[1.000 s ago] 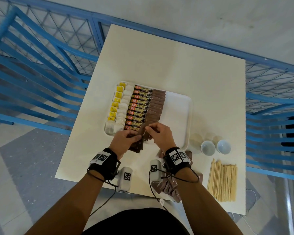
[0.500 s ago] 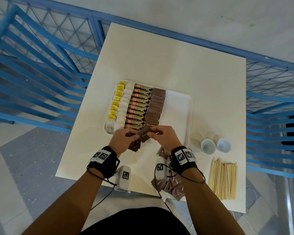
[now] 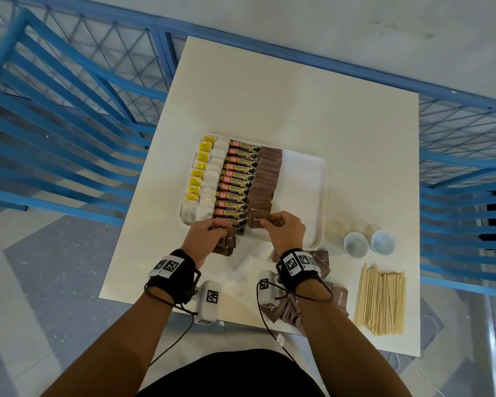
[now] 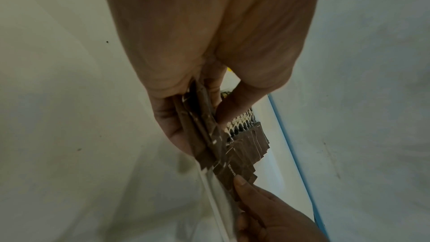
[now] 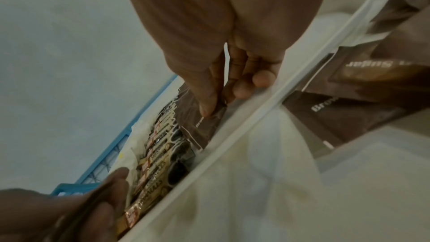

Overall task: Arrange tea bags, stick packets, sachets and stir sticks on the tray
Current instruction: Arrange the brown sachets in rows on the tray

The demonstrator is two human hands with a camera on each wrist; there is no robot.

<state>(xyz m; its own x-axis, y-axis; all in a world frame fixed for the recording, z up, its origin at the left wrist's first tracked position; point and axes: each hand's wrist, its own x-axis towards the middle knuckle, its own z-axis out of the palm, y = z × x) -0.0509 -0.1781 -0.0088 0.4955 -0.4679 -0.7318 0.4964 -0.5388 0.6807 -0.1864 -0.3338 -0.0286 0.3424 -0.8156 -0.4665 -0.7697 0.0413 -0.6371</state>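
Right hand pinches a brown sachet onto the white tray. Left hand's grip clasps a sachet stack.

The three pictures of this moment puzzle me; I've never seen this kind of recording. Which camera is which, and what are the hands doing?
No machine here: a person works bare-handed, wearing cameras. The head view looks down at a white table; the other two look along each wrist. On the tray lie rows of tea bags, granules stick packets and brown sugar sachets. The left hand holds a small stack of sachets; the right hand pinches one sachet at the row's near end. Stir sticks, two small cups and more loose sachets lie off the tray.
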